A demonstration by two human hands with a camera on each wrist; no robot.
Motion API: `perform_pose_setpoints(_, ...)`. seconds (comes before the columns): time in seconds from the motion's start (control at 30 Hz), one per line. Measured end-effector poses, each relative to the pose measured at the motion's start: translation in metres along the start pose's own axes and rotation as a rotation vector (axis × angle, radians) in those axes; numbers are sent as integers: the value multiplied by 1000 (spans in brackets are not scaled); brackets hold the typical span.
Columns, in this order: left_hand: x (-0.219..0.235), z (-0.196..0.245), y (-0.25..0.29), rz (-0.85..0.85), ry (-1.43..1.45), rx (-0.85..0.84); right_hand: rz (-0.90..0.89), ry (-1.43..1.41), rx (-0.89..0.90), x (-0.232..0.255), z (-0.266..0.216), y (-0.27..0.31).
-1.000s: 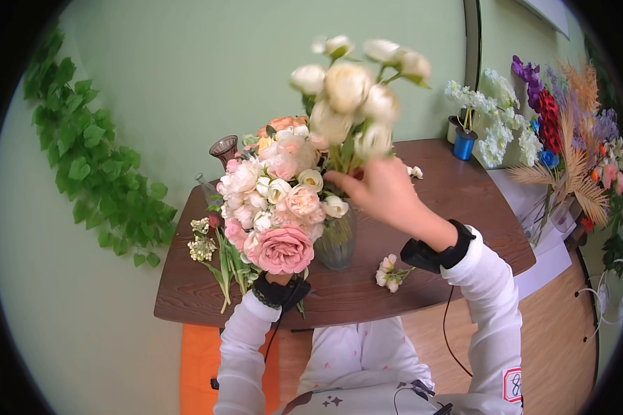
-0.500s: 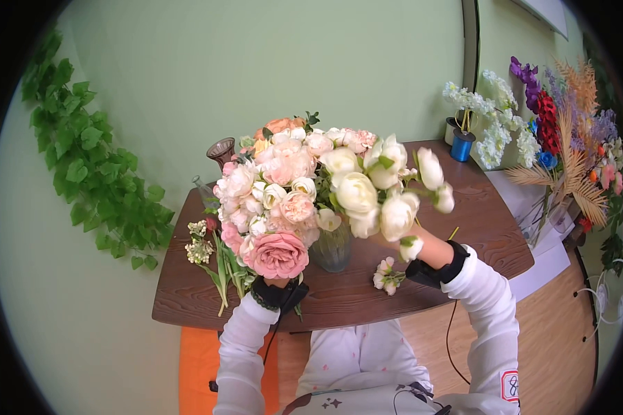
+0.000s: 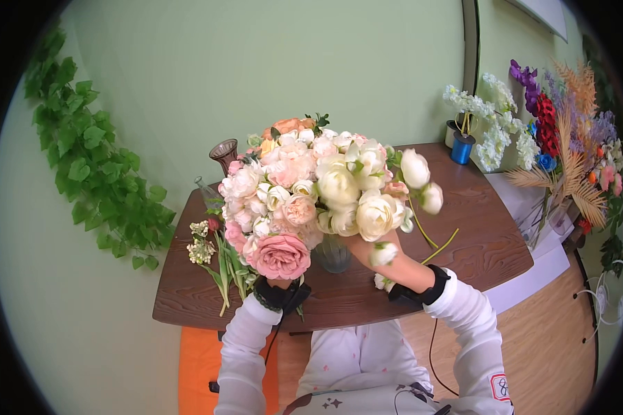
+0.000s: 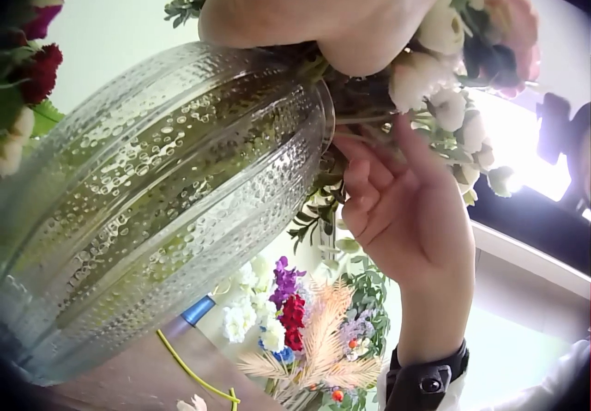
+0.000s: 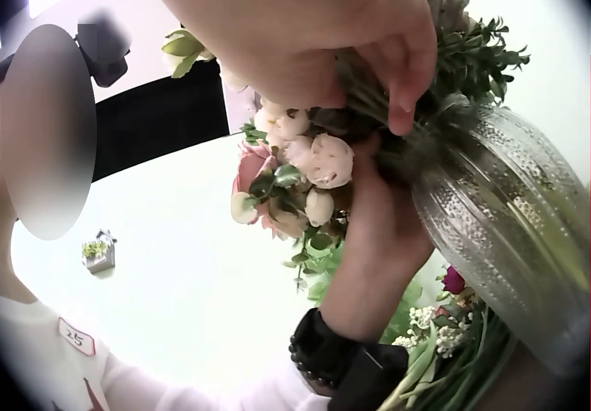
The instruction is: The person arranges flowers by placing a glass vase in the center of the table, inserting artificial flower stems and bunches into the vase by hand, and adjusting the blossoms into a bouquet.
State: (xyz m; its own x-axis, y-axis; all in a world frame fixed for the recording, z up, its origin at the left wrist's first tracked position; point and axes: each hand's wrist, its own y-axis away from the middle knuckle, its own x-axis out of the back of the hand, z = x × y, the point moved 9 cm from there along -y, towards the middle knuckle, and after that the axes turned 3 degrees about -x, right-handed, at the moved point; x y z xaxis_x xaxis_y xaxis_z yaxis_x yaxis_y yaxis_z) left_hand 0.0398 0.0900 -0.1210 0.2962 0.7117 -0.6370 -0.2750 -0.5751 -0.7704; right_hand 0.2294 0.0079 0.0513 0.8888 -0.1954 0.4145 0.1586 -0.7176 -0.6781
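Note:
A full bouquet of pink, cream and peach flowers [image 3: 284,194] rises from a ribbed glass vase [image 3: 333,254], with white ranunculus [image 3: 375,216] leaning out at its right. My left hand [image 5: 383,212] wraps the stems right at the vase mouth; in the head view the blooms hide it. From the other side, my right hand [image 4: 406,217] curls its fingers round stems [image 4: 365,120] just above the glass rim. In the head view, white blooms cover most of that hand.
Loose greenery and white berry sprigs [image 3: 201,245] lie at the table's left. Behind stands a brown glass vase [image 3: 223,153]. A green stem [image 3: 444,245] is right of my wrist. At the back right are a blue pot [image 3: 462,149] and mixed artificial flowers [image 3: 567,138].
The white ranunculus has come down from above the vase to the bouquet's right side. My right hand has lowered and moved in beneath the blooms. The left hand stays in place.

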Motion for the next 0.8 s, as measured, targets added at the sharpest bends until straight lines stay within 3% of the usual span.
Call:
perform_pose_setpoints(0.1, 12, 5, 6, 57, 143, -105, 9, -186, -163, -3, 21, 5)
perform_pose_setpoints(0.17, 8, 10, 4, 96, 272, -138, 82, -49, 57, 2, 12, 6)
perform_pose_setpoints(0.2, 0, 8, 2, 89, 112, -29, 80, -257, -90, 1, 18, 10)
perform_pose_setpoints(0.23, -5, 3, 0, 80, -47, 81, 75, 22, 24, 0, 4, 9)
perform_pose_setpoints(0.27, -11, 3, 0, 80, -46, 83, 114, 21, 6, -2, 6, 9)
perform_pose_setpoints(0.33, -4, 7, 2, 464, -719, 126, 133, 151, 45, -10, 1, 7)
perform_pose_setpoints(0.37, -3, 8, 3, 465, -720, 127, 211, 200, 47, -9, -1, 6)
perform_pose_setpoints(0.43, 5, 14, 8, 476, -380, 6, 137, 280, -43, -14, -1, 2)
perform_pose_setpoints(0.57, 33, 27, 20, 463, 307, -230, 180, 307, 9, -13, -7, 3)
perform_pose_setpoints(0.67, 47, 30, 24, 429, 824, -391, 118, 345, -64, -12, -8, 2)
perform_pose_setpoints(0.77, 21, 12, 6, 436, 711, -359, 145, 122, -105, -14, 5, 13)
perform_pose_setpoints(0.8, 24, 13, 7, 435, 712, -361, 256, 57, -82, -8, 2, 14)
